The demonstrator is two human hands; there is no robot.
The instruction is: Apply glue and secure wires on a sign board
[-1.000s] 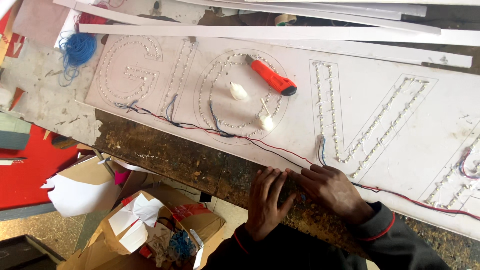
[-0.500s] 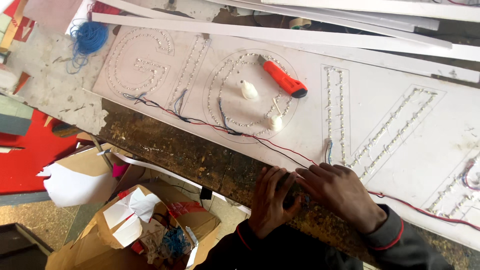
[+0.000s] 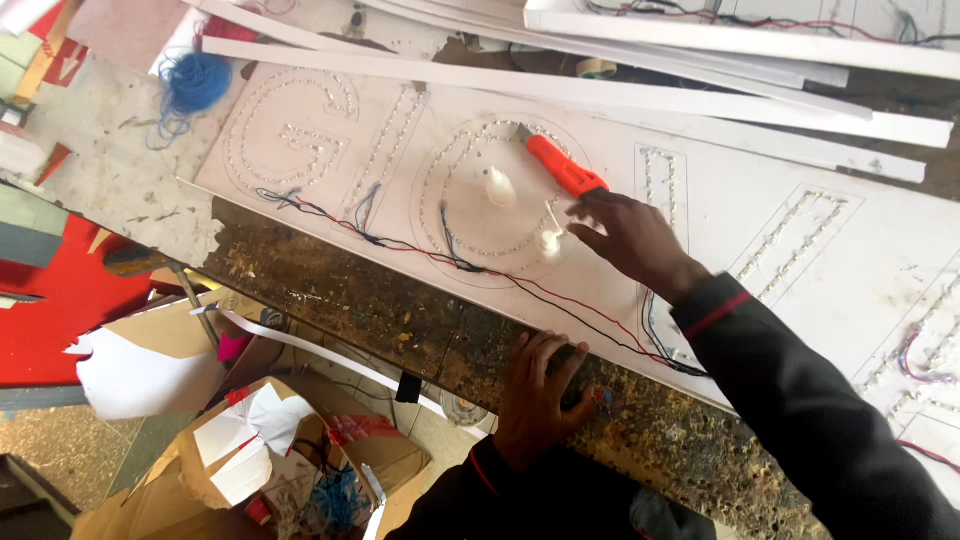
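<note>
R hand (image 3: pixel 630 235), fingers spread, empty, just short of orange cutter (image 3: pixel 562 168) on white sign board (image 3: pixel 720 200); L hand (image 3: pixel 535 395) flat on bench (image 3: pixel 350 300) edge, holding nothing; LED letters wired, 2 white caps (image 3: pixel 498 187) loose

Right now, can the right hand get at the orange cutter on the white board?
Probably yes. The right hand is open, fingertips just short of the orange cutter, which lies exposed on the white board. Nothing lies between them; the left hand rests on the bench edge.
</note>
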